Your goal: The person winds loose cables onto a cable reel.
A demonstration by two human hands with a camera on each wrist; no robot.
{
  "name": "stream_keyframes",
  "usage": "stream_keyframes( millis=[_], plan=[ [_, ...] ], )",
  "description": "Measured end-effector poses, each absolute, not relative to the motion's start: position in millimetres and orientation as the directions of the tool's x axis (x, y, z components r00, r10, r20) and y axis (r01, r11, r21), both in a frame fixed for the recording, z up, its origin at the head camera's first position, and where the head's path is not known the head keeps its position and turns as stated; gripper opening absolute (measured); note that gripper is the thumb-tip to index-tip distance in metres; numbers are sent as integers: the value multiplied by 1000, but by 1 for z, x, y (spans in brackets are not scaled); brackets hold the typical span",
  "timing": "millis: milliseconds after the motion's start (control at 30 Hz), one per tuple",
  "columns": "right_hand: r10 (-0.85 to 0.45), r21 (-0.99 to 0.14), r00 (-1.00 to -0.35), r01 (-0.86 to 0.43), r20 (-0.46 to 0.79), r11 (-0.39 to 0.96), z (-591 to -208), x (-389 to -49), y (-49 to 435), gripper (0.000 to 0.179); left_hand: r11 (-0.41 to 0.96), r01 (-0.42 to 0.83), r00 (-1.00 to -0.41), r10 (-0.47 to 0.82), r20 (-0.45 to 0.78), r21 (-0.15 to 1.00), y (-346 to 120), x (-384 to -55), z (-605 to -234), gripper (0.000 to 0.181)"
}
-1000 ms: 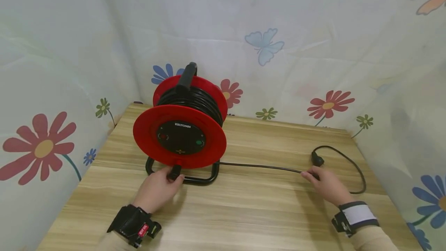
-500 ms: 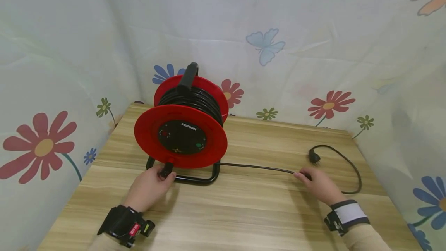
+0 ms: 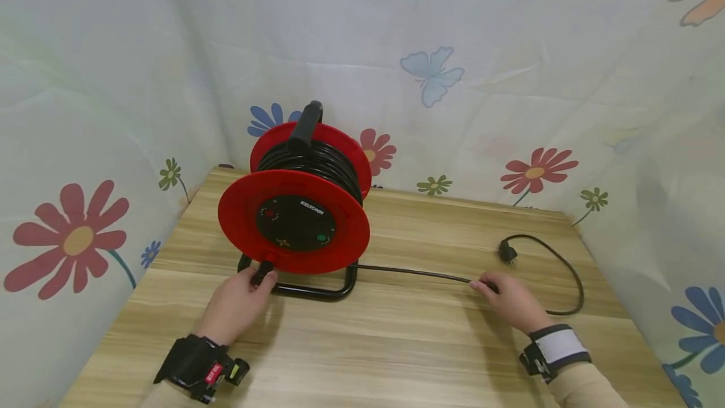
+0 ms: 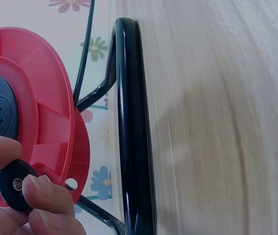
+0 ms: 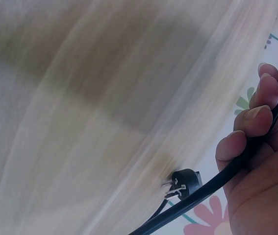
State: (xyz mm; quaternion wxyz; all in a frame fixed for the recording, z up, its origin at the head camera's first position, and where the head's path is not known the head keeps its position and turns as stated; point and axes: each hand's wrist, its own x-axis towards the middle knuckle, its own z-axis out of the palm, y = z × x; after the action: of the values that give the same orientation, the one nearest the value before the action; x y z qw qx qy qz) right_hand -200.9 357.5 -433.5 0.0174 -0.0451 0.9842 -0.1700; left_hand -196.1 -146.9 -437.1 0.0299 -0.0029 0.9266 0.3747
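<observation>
A red cable reel [image 3: 238,219] with black cable wound on its drum stands at the left of the table. My left hand [image 3: 235,304] grips the black crank knob [image 3: 263,271] low on the reel's front disc; the left wrist view shows fingers and thumb around the knob [image 4: 15,183]. From the reel a black cable [image 3: 413,271] runs taut to the right. My right hand [image 3: 512,301] holds that cable, and in the right wrist view the fingers curl round the cable [image 5: 227,171]. Past this hand the cable loops back to a black plug [image 3: 506,251] on the table.
The reel sits on a black tubular stand [image 3: 320,295] with a black carrying handle [image 3: 304,128] on top. The wood-grain table [image 3: 396,345] meets a flower-printed curtain [image 3: 351,30] at the back and sides.
The left hand has moved left with the crank knob, and the reel's front disc has turned clockwise. The right hand has moved left with the cable, and the plug has slid slightly left.
</observation>
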Motion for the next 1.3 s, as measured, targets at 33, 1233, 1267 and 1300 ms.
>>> stream_keyframes(
  millis=[33, 1233, 1267, 1300],
  plan=[
    [-96, -341, -995, -84, -16, 936, -433, -201, 356, 38, 718, -29, -998, 13, -56, 696, -147, -196, -437, 45],
    [-218, -384, -975, -215, 36, 898, -452, -208, 322, 23, 624, -48, -993, -116, 31, 780, -170, -191, -418, 55],
    [-220, -384, -975, -217, 36, 897, -452, -208, 321, 22, 621, -48, -992, -122, 36, 782, -170, -191, -418, 56],
    [-222, -380, -974, -219, 37, 899, -452, -208, 320, 22, 617, -48, -991, -129, 41, 786, -171, -191, -417, 56]
  ],
)
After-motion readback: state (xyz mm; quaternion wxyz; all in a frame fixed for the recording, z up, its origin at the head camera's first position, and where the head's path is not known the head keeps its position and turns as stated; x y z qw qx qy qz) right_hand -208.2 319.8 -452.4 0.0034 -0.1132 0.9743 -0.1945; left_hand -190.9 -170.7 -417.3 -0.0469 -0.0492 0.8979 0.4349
